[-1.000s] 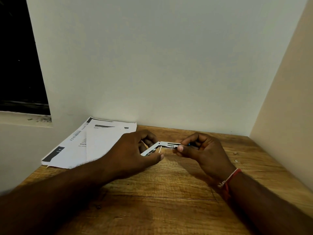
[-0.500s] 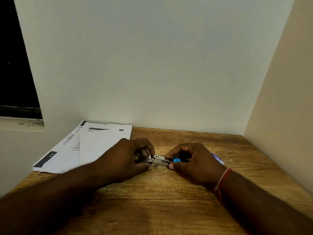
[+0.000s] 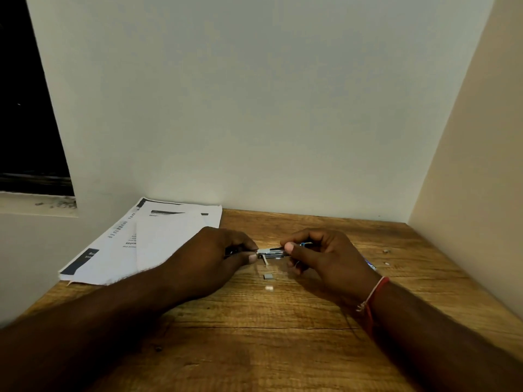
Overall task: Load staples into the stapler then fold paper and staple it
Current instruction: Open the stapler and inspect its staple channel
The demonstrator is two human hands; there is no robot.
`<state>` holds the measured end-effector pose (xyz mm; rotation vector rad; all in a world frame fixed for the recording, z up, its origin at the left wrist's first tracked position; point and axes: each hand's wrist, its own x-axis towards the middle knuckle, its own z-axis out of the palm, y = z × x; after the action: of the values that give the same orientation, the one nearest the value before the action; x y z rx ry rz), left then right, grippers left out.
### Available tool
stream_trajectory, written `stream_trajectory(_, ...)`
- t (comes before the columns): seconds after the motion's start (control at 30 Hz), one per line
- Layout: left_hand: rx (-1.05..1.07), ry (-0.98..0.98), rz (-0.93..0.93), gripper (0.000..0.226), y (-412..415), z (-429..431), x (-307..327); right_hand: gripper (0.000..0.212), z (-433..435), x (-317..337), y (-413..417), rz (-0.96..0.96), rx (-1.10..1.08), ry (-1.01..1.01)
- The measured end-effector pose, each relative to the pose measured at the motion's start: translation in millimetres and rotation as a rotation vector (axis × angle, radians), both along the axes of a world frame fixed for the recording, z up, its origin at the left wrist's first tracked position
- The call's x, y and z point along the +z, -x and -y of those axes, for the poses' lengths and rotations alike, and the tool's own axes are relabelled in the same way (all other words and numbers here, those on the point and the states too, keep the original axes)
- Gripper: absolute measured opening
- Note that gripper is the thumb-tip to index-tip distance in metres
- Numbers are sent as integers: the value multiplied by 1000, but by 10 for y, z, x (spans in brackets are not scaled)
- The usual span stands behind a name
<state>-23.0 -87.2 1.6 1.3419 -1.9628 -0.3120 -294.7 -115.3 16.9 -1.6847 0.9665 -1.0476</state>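
1. Stapler (image 3: 270,252): held just above the table (image 3: 283,349), bridging the gap between the two hands. Its long axis runs left–right, roughly parallel to the back wall. I cannot tell whether its tray is open.
2. Left hand (image 3: 220,253): fingers curled, thumb and fingers pinching the stapler's left end.
3. Right hand (image 3: 325,256): fingers curled, thumb tip and forefinger pinching the right end.
4. Loose staples (image 3: 268,276): two short pieces on the wood, on the near side of the stapler and between the hands, touching neither.
5. Paper (image 3: 147,244): flat stack off to the left, beyond the left hand.
6. Judgement: loading looks unfinished. The staples lie toward the person from the stapler. The right hand's lower fingers seem slightly nearer, so the left would keep the stapler level.
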Motion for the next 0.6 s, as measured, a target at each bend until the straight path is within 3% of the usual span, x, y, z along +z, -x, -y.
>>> stream_trajectory(0.1,14,20,-8,13,5,17,-12,10,6,5,26,-89,-40,102)
stream_trajectory(0.27,16,-67,-18,20,14,47,-46,7,48,-95,-9,-131,-43,98)
stream_trajectory(0.43,40,-90,21,14,15,90,-115,8,145,-216,-6,-351,-110,162)
stream_trajectory(0.6,88,-90,22,11,19,115,-105,9,167,-227,-13,-432,-136,212)
